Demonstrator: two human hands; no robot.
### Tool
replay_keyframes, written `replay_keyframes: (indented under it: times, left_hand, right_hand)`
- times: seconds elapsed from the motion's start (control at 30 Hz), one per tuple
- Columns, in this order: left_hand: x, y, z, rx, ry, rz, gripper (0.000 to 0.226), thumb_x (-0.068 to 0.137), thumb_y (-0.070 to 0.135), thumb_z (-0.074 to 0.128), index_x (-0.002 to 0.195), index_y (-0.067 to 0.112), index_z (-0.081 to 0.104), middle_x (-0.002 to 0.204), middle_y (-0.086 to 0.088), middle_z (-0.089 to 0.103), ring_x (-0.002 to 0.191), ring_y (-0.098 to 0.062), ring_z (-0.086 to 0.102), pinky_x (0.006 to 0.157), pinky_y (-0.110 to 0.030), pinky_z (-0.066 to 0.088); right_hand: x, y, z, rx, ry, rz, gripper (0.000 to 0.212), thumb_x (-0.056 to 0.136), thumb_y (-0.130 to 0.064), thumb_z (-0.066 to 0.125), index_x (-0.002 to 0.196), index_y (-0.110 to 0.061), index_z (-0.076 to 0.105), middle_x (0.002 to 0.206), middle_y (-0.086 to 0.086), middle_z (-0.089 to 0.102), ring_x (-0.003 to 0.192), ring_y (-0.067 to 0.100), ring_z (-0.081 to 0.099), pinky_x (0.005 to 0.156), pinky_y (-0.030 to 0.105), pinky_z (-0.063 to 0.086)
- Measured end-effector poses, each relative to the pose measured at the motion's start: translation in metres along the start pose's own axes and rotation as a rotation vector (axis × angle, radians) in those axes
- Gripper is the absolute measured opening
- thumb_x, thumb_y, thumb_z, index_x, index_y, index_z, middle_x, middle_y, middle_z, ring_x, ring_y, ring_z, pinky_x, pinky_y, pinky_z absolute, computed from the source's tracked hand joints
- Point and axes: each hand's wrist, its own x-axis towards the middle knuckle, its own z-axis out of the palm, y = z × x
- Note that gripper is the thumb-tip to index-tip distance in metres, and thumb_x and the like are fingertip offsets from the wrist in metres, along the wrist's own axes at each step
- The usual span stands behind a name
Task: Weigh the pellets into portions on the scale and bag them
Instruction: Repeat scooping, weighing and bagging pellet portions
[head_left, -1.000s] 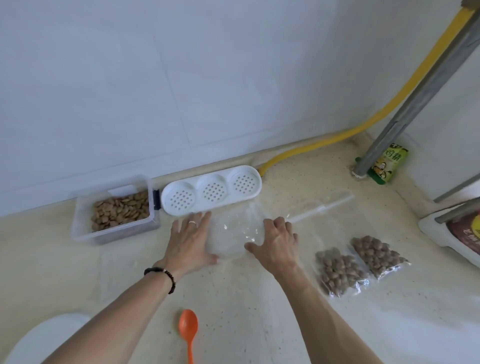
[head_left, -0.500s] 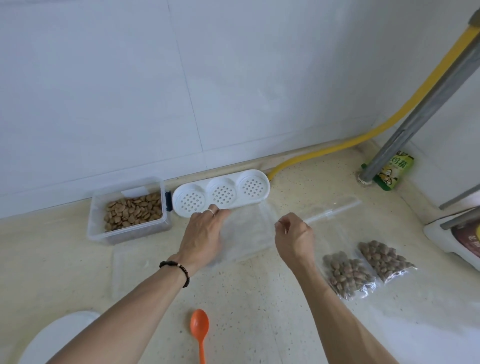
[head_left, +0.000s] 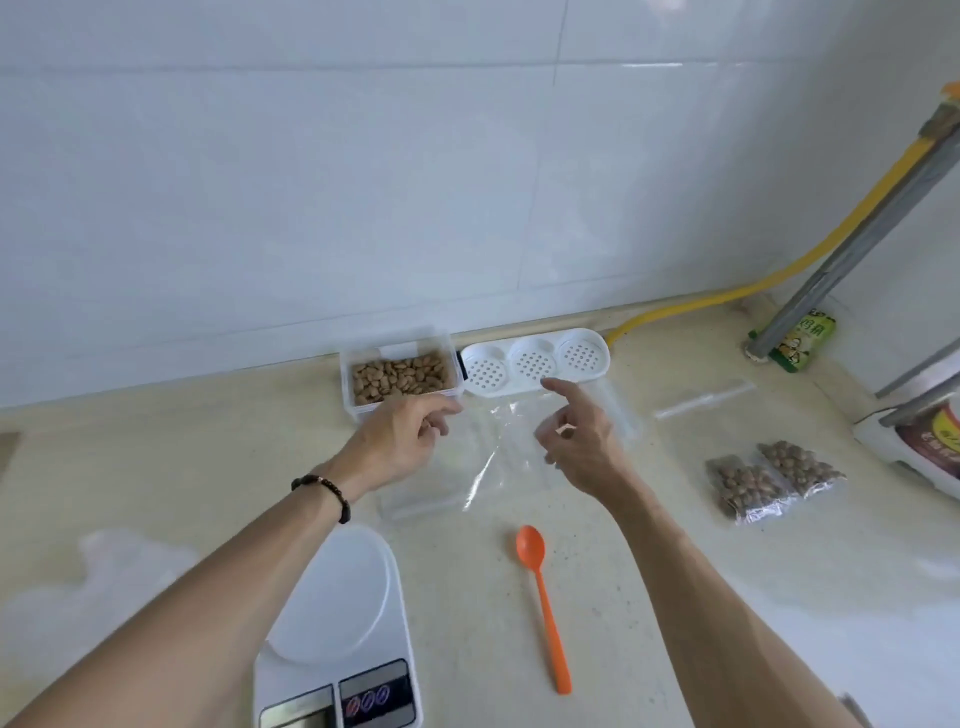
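Note:
A clear tub of brown pellets (head_left: 399, 375) stands at the wall. In front of it an empty clear bag (head_left: 501, 467) lies creased on the counter. My left hand (head_left: 402, 447) has its fingers curled at the bag's upper left corner, next to the tub's front edge. My right hand (head_left: 579, 441) pinches the film near the bag's top, index finger pointing at the wall. The white scale (head_left: 337, 623) sits near me under my left forearm, its platform bare. An orange spoon (head_left: 540, 587) lies to its right. Two filled pellet bags (head_left: 774, 480) lie at the right.
A white perforated three-cup tray (head_left: 535, 364) sits beside the tub. Another empty zip bag (head_left: 701, 405) lies right of my hands. A yellow hose (head_left: 779, 270), a grey pole (head_left: 852, 254), a green packet (head_left: 805, 343) and a boxed item (head_left: 924, 447) crowd the right corner.
My hands went from pressing the bag flat to curling and pinching at its top edge. The view pulled back, bringing the scale and the whole spoon into sight.

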Motion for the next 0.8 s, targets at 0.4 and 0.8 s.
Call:
replay_keyframes:
  times: [0.4, 0.8]
  left_hand:
    - [-0.100, -0.116, -0.039, 0.198, -0.149, -0.175, 0.021, 0.086, 0.014, 0.061, 0.105, 0.021, 0.068, 0.076, 0.014, 0.062, 0.077, -0.011, 0.060, 0.073, -0.026, 0.048]
    - [-0.129, -0.147, -0.022, 0.348, 0.019, -0.059, 0.032, 0.090, 0.025, 0.063, 0.119, 0.012, 0.065, 0.116, -0.006, 0.065, 0.108, -0.028, 0.057, 0.089, -0.040, 0.046]
  right_hand:
    - [-0.084, -0.015, 0.135, 0.018, -0.270, 0.313, 0.049, 0.083, -0.007, 0.066, 0.129, -0.019, 0.055, 0.073, -0.001, 0.069, 0.068, 0.012, 0.065, 0.073, 0.032, 0.057]
    - [-0.096, -0.020, 0.164, -0.143, -0.168, 0.320, 0.050, 0.094, -0.025, 0.061, 0.140, -0.016, 0.044, 0.110, 0.002, 0.065, 0.089, 0.016, 0.064, 0.065, 0.023, 0.050]
